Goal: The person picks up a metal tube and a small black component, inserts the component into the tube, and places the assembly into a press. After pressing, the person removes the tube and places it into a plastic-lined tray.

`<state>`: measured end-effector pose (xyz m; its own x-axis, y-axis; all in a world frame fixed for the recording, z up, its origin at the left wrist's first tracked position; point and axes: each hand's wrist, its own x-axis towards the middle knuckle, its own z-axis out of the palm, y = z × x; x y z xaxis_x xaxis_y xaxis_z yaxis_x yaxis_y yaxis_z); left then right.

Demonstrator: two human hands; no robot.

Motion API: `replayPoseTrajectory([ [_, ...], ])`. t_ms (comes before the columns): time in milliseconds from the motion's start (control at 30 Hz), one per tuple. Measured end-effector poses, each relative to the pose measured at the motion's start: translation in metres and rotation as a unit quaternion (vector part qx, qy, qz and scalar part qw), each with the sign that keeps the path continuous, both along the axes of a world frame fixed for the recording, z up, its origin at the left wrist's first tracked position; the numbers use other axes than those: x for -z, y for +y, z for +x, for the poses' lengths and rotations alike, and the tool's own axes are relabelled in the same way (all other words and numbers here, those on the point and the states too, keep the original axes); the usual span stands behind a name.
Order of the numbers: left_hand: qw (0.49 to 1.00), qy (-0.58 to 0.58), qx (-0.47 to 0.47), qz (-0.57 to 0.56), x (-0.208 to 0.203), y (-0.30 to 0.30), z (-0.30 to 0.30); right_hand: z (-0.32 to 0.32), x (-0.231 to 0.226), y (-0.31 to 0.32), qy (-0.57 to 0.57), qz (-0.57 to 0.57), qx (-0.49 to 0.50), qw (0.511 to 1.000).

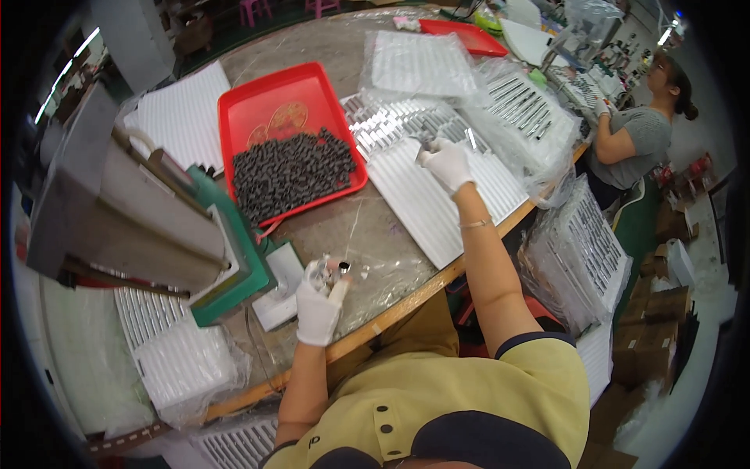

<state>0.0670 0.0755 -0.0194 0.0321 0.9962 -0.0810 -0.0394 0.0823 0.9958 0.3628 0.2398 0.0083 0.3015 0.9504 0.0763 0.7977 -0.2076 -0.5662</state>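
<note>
My left hand (pixel 319 311), in a white glove with some fingertips bare, is closed around a short shiny metal tube (pixel 344 267). The tube's dark round opening points up, just above the table's near side. Farther off to the right, my gloved right hand (pixel 450 166) reaches over a white ribbed tray (pixel 426 207). Its fingers are pinched at the edge of the rows of silver tubes (pixel 391 117), apparently on one of them; the fingertips partly hide it. A red tray (pixel 341 102) holding many small black cylindrical pieces (pixel 293 172) lies between and beyond my hands.
A grey press-like machine on a green base (pixel 254 277) stands at the left. Plastic-wrapped trays of tubes (pixel 523 105) lie at the far right, and others (pixel 582 246) stack beside the table. A co-worker (pixel 637 141) works at the right. The wooden table edge (pixel 406 305) runs before me.
</note>
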Motion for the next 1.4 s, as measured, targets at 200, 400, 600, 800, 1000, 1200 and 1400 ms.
replayPoseTrajectory([
  [200,0.999,0.024,-0.024,0.037,-0.012,0.007,0.007,-0.086,-0.047,-0.119,0.384,0.105,-0.178,0.9],
  [400,0.996,0.064,-0.024,0.056,-0.008,-0.009,0.002,-0.127,-0.046,-0.155,0.26,0.092,-0.241,0.931],
  [600,0.99,0.105,-0.052,0.084,0.0,-0.035,-0.01,-0.15,-0.031,-0.171,0.095,0.177,-0.335,0.921],
  [800,0.992,0.062,-0.091,0.063,0.012,-0.046,-0.021,-0.163,-0.007,-0.181,0.178,0.093,-0.328,0.923],
  [1000,0.958,0.092,-0.236,0.132,0.008,-0.018,-0.081,-0.19,0.014,-0.141,0.193,0.149,-0.288,0.926],
  [1200,0.931,0.344,-0.122,-0.033,0.017,0.013,-0.124,-0.247,0.004,-0.121,0.105,-0.006,-0.311,0.945],
  [1400,0.974,0.013,-0.226,-0.008,0.0,-0.021,-0.139,-0.266,0.026,-0.11,0.031,-0.063,-0.341,0.937],
])
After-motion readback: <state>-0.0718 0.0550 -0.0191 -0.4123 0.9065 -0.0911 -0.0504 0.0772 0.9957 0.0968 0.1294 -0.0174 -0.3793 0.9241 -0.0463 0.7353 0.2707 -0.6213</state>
